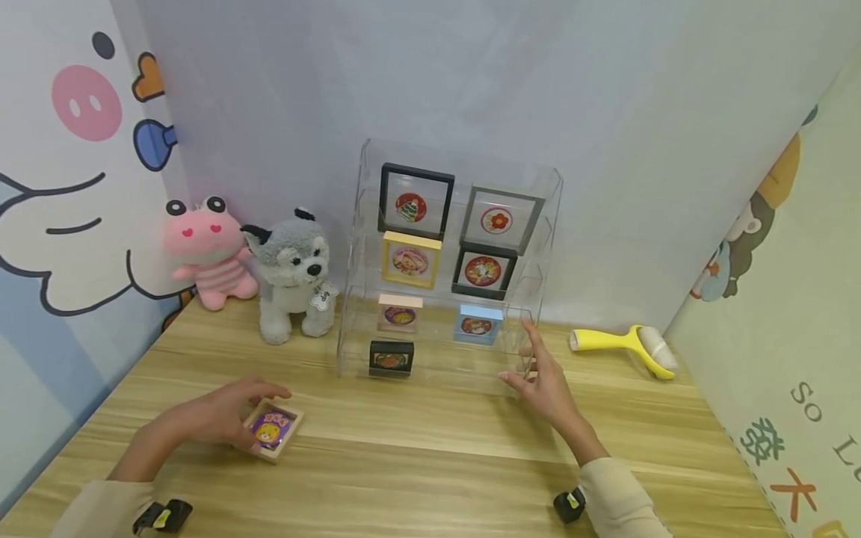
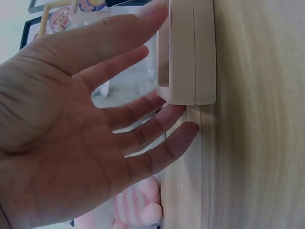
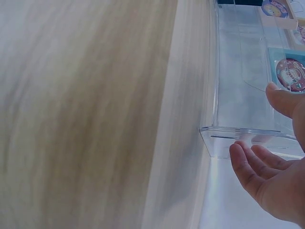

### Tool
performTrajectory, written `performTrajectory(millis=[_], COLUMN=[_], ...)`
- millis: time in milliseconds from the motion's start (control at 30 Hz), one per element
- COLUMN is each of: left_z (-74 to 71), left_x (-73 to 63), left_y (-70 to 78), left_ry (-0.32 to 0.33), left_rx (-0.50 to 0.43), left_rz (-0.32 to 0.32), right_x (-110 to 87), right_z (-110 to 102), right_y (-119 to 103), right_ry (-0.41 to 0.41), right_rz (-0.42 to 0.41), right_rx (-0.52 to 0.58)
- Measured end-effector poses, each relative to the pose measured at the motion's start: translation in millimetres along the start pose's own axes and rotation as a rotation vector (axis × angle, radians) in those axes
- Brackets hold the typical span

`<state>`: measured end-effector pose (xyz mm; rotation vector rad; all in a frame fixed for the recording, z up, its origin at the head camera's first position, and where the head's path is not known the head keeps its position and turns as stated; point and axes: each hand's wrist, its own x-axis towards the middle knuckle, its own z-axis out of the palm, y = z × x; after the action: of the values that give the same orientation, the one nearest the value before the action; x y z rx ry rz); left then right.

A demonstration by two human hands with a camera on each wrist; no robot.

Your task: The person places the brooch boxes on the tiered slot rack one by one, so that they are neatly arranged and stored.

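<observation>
A small light-wood display frame (image 1: 274, 428) with a purple bear badge lies flat on the table. Around its left side is my left hand (image 1: 225, 411), fingers loosely spread and thumb along the near edge; in the left wrist view the thumb tip overlaps the frame (image 2: 193, 57), and whether it presses is unclear. A clear acrylic tiered stand (image 1: 447, 377) bears several framed badges. My right hand (image 1: 548, 381) is at the stand's lower right corner, index finger extended upward. In the right wrist view its thumb is before the stand (image 3: 243, 131), with the other fingers beside the side panel.
A pink plush frog (image 1: 218, 261) and a grey plush husky (image 1: 292, 276) sit left of the stand. To its right lies a yellow-handled lint roller (image 1: 605, 341). Walls border the table (image 1: 403, 478) at the back and both sides.
</observation>
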<state>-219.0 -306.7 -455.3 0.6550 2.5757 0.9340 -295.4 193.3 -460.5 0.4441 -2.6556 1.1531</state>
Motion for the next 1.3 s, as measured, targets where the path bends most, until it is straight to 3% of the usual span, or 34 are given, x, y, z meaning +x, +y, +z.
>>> performTrajectory(millis=[267,533,933,1300], left_z=[1.0,0.7,4.5,12.7], left_x=[-1.4,-1.6,0.7,7.8], left_y=[-4.2,-7.4,-5.9,-2.2], left_ry=[0.015,0.001,0.038,0.181], left_rx=[0.054,0.050,0.034,0.028], left_rz=[-0.016,-0.013,0.040,0.041], right_x=[0.0,0.3,-0.4,0.2], right_z=[1,0,1,1], right_y=[1,1,3,2], right_ry=[0.000,0.007,0.012,0.010], right_rz=[-0.011,-0.009,-0.015,-0.020], right_rx=[0.004,-0.002,0.004,-0.006])
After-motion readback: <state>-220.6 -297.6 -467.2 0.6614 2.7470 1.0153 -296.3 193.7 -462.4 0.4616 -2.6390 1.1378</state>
